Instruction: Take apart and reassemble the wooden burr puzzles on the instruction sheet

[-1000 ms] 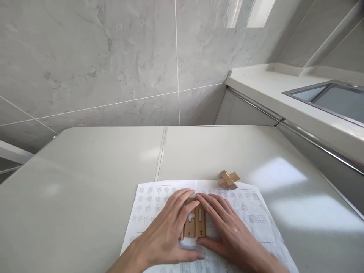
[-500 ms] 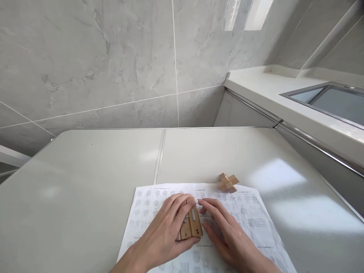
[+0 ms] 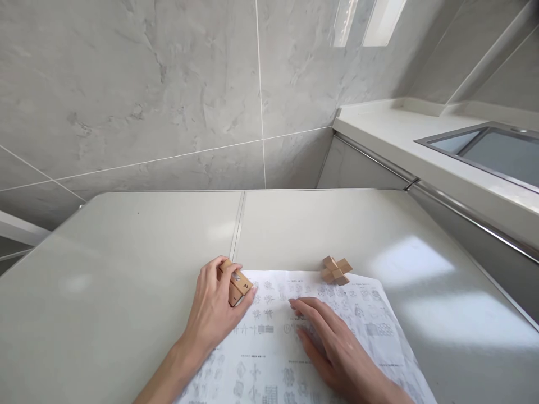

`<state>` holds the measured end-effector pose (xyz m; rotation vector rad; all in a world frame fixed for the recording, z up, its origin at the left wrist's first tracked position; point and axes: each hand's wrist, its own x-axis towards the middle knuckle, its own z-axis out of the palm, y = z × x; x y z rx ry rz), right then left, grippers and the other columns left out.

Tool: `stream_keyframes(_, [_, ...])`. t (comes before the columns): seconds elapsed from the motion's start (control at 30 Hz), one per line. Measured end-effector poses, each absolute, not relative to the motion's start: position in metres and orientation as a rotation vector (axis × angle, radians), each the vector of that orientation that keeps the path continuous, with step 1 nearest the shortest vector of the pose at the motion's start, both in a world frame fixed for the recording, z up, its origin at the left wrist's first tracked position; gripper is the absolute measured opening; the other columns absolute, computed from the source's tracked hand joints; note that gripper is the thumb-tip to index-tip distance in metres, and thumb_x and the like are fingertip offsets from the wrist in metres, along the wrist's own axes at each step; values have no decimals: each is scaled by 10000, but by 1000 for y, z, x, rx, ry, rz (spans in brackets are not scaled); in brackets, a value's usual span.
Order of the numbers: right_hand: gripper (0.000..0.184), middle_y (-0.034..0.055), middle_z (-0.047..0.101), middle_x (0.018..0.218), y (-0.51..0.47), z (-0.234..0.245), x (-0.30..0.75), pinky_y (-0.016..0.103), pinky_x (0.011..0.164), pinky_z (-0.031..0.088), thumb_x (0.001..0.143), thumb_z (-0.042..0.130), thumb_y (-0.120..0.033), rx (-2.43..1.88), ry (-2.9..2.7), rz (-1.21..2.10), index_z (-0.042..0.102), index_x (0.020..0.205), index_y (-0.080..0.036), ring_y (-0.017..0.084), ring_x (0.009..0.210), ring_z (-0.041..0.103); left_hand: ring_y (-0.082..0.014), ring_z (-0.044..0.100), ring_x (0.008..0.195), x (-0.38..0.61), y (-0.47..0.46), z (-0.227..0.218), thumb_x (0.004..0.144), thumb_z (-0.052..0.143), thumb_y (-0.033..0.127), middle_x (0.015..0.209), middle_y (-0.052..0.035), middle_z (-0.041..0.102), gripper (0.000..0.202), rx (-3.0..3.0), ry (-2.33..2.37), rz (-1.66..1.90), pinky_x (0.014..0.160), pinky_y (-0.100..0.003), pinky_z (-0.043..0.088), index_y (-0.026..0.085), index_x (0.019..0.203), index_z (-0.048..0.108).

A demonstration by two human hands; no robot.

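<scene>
My left hand is wrapped round a flat wooden puzzle block with the numbers 1 and 2 on its slats. The block is at the upper left edge of a printed sheet, partly covered by my fingers. Over the right part of the sheet rests my right hand, its thumb and fingers apart with nothing between them. Beyond that hand, a cross-shaped wooden burr puzzle sits at the sheet's far edge.
The pale table has a seam running away from me. A grey tiled wall stands behind it. To the right is a higher white counter with a sink and a metal rail along its front.
My left hand has moved the numbered wooden block away from me and to the left, uncovering the middle of the sheet. My right hand and the burr puzzle stay nearly in place.
</scene>
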<state>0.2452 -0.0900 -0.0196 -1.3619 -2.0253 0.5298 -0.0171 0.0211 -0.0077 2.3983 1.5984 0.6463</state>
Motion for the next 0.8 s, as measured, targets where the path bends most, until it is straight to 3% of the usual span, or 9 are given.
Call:
stream_keyframes(0.3, [488,140,723,1325,-89,-24,246,473,951,703,1080,473,-127,-1337,-2022,526,422,1541,-277,303,1179,764,-391,597,1262,-21,24,-11,1003,671,516,1389,-160,549,416,2395,1681,610,1035,-609,566,225,1297,627])
stream_keyframes(0.4, [510,147,711,1332,-89,-28,245,469,943,699,1087,456,-134,-1332,-1977,553,408,1572,-284,293,1144,770,-424,557,1375,-22,22,-11,1037,640,504,1495,-182,535,431,2442,1666,579,1044,-630,572,229,1367,617])
stream_keyframes(0.53, [515,131,722,1252,-90,-32,242,424,869,695,1109,420,-164,-1322,-1830,606,382,1606,-297,251,996,775,-439,376,1584,-19,13,-4,1081,622,412,1711,-155,423,460,2615,1448,566,1151,-658,524,253,1507,558])
stream_keyframes(0.6, [496,114,735,1189,-90,-35,240,372,775,687,1132,414,-210,-1329,-1701,644,372,1617,-305,225,891,764,-411,361,1605,-13,4,1,1088,629,343,1698,-124,472,409,2675,1267,588,1199,-636,502,259,1485,581])
stream_keyframes(0.7, [461,92,744,1109,-90,-39,239,308,640,641,1162,410,-294,-1337,-1513,684,363,1620,-306,189,744,716,-364,447,1562,-3,-11,7,1087,629,242,1569,-103,623,303,2691,999,645,1217,-580,516,245,1390,642])
stream_keyframes(0.8, [407,66,737,1026,-90,-39,241,290,588,592,1165,443,-373,-1393,-1357,712,409,1563,-291,168,649,663,-351,508,1525,6,-23,11,1064,618,149,1541,-120,647,307,2716,766,521,1192,-530,562,207,1363,653])
